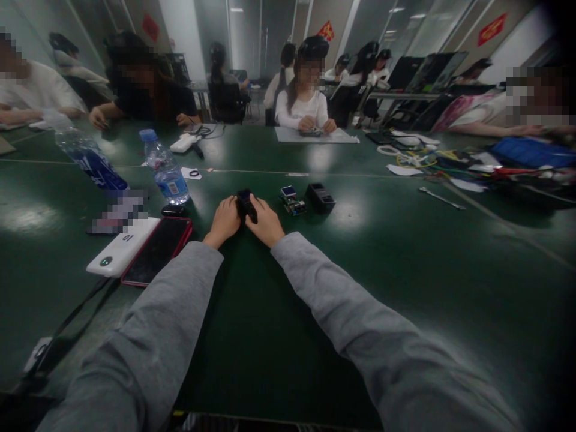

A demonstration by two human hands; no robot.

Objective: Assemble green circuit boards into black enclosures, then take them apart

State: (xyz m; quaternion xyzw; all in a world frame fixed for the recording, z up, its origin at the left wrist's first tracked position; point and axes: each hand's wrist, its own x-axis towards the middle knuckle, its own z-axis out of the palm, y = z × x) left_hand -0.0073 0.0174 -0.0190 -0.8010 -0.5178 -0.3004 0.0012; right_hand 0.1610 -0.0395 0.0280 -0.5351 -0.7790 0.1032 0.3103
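Between my two hands is a small black plastic casing (246, 203), held low over the green table (270, 336). My left hand (225, 219) closes on its left side, and my right hand (265, 223) grips it from the right with the thumb on top. Just right of my hands lies a circuit board (292, 203) with a small display on its upper end. Beside that board stands a black box-shaped housing (321, 198) with openings in its face. My fingers hide the lower and far parts of the held casing.
To the left are a white power bank (121, 247), a phone with a red edge (157, 251), and two water bottles (168, 177) (92, 159). A wrench (441, 198) and a heap of cables (477, 165) lie right. Several people sit around, one person (308, 99) opposite.
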